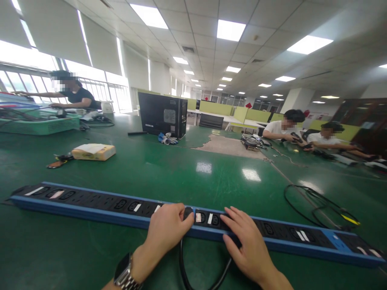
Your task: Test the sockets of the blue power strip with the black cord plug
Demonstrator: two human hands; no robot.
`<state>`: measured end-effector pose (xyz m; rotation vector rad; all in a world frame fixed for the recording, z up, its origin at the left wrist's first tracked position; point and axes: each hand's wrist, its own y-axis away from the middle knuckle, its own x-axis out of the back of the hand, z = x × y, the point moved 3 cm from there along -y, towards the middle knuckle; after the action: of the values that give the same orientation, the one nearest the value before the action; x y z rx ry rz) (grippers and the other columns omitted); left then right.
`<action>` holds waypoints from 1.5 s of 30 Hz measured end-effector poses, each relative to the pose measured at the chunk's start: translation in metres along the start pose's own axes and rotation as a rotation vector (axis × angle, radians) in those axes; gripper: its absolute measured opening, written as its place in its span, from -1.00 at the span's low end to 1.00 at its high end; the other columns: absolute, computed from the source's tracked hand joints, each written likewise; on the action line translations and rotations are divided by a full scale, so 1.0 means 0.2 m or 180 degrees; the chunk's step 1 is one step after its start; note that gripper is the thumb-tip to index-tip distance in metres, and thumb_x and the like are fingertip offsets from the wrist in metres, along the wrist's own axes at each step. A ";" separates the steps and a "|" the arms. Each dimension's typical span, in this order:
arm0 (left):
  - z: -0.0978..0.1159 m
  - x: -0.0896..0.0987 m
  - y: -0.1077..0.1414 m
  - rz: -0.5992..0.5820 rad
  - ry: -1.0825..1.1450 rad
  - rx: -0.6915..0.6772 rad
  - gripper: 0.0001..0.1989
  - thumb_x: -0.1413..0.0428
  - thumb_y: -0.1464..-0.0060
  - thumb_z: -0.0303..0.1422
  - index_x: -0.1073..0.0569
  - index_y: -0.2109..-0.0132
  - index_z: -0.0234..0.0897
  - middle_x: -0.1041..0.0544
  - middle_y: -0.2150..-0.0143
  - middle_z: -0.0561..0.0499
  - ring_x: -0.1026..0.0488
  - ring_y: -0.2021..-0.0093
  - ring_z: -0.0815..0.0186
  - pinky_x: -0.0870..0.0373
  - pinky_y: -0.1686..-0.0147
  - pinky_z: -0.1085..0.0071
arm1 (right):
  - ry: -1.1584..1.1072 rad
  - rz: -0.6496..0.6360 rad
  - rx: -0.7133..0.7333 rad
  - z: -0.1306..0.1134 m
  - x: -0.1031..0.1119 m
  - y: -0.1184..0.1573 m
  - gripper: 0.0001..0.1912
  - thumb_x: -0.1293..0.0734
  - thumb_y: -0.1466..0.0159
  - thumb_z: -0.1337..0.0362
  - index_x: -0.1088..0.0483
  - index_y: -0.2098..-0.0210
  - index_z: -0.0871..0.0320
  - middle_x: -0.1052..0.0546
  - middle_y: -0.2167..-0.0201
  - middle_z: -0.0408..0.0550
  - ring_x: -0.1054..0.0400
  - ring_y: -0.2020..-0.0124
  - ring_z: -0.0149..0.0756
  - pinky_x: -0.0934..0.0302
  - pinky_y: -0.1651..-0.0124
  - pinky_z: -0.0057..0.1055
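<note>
A long blue power strip (99,214) with black socket panels and small white labels lies across the green table in front of me. My left hand (169,223), with a watch at the wrist, is closed round a black plug (188,213) at the strip's middle. To its right, my right hand (246,241) rests on the strip with its fingers spread. A thick black cable (182,262) loops down below the strip between my hands; part of it is hidden behind my right hand.
Beyond the strip on the green table (169,173) are a tissue pack (93,152), a black computer case (163,114), gloves (167,139) and a green basket (39,125). A black cable (317,201) lies coiled at right. One person sits at far left, two at far right.
</note>
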<state>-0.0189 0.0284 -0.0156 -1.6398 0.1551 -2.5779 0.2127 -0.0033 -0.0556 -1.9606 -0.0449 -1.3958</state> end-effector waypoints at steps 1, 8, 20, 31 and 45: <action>0.00 0.01 0.00 0.0082 0.0082 -0.0067 -0.62 0.00 -0.01 -0.12 -0.16 0.62 -0.22 -0.32 0.64 0.07 -0.20 0.56 0.35 0.07 0.51 0.40 | 0.0054 -0.0091 0.0001 0.00 -0.01 0.00 -0.57 -0.26 -0.25 0.22 -0.35 -0.11 0.04 -0.39 -0.16 -0.01 -0.21 -0.20 -0.07 -0.14 -0.19 0.01; -0.08 0.27 0.02 0.1144 0.0554 -0.0160 -0.57 0.05 -0.02 -0.05 -0.11 0.63 -0.20 -0.16 0.70 0.14 -0.14 0.62 0.40 0.01 0.52 0.43 | 0.0116 0.0031 0.0018 -0.01 -0.01 -0.01 -0.70 -0.24 -0.29 0.21 -0.44 0.01 0.04 -0.47 -0.07 -0.02 -0.30 -0.13 -0.12 -0.21 -0.14 -0.04; -0.56 0.29 -0.05 -0.0041 -0.0506 0.0453 -0.61 0.09 -0.01 -0.08 -0.08 0.62 -0.20 -0.20 0.66 0.10 -0.18 0.58 0.35 0.05 0.52 0.39 | -0.0197 0.0683 0.0980 -0.28 -0.09 -0.05 -0.49 -0.32 -0.14 -0.18 -0.44 0.10 0.04 -0.52 -0.02 -0.07 -0.34 -0.07 -0.15 -0.04 -0.20 -0.16; -0.51 0.31 -0.13 -0.0547 -0.0545 0.0124 -0.63 0.08 -0.01 -0.06 -0.35 0.53 -0.23 -0.47 0.53 -0.02 -0.37 0.48 0.23 -0.08 0.48 0.38 | -0.0217 0.0006 0.0740 -0.28 -0.11 -0.04 -0.51 -0.33 -0.16 -0.09 -0.39 0.00 0.00 -0.37 -0.18 -0.01 -0.23 -0.19 -0.10 -0.05 -0.23 -0.09; -0.54 0.29 -0.19 -0.0837 -0.0601 -0.0006 -0.68 0.05 0.02 -0.10 -0.30 0.57 -0.21 -0.44 0.56 -0.02 -0.37 0.51 0.20 -0.08 0.51 0.34 | -0.0164 -0.0579 0.0735 -0.27 -0.14 -0.05 -0.60 -0.33 -0.17 0.06 -0.40 0.02 -0.02 -0.17 -0.32 -0.05 -0.04 -0.30 -0.09 0.09 -0.30 -0.06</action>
<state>-0.1421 0.0640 -0.0032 -2.0145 -0.0762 -2.5774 0.1537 -0.0165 -0.0645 -1.8345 -0.3999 -1.3863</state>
